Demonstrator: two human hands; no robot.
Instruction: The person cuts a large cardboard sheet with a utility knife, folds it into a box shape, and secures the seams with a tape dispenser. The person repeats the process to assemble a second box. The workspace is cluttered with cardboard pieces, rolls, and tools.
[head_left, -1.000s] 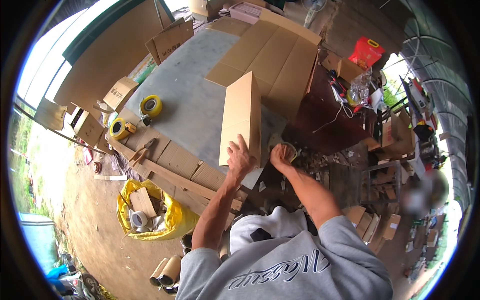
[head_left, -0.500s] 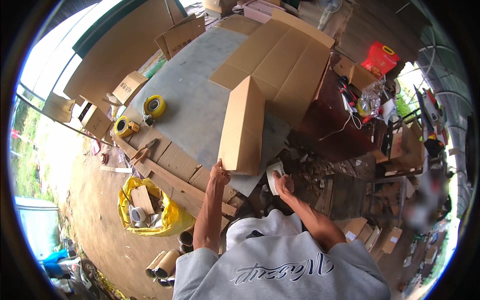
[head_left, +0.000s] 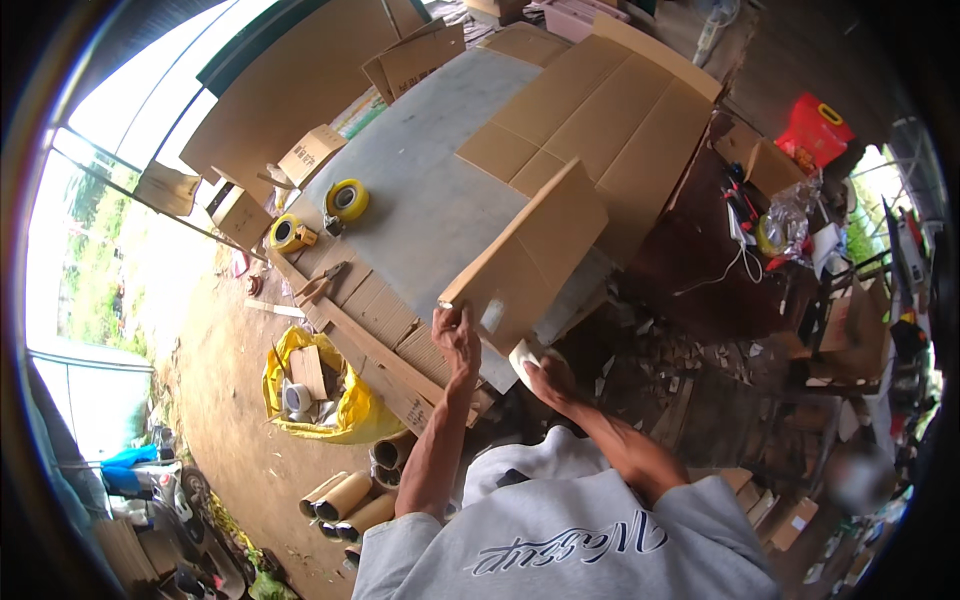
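Note:
A brown cardboard box (head_left: 535,245) stands tilted over the near edge of the grey-topped table (head_left: 420,150). My left hand (head_left: 458,340) is closed on its near left corner, fingers curled below the edge. My right hand (head_left: 551,382) grips a pale tape roll (head_left: 521,362), held close to the box's near lower end. A shiny patch shows on the box's face between my hands; it looks like tape. Behind the box, a large flattened carton (head_left: 590,110) lies across the table's right side.
Two yellow tape rolls (head_left: 347,200) and pliers (head_left: 322,282) lie at the table's left. A yellow sack (head_left: 350,420) of scraps and several cardboard tubes (head_left: 350,495) are on the floor. At right, a dark red table (head_left: 700,250) bears tools and a red bag (head_left: 815,132).
The box has turned, its far end swinging right and its broad face now toward me. My right hand with the tape roll has moved left, up against the box's near end. The view has shifted.

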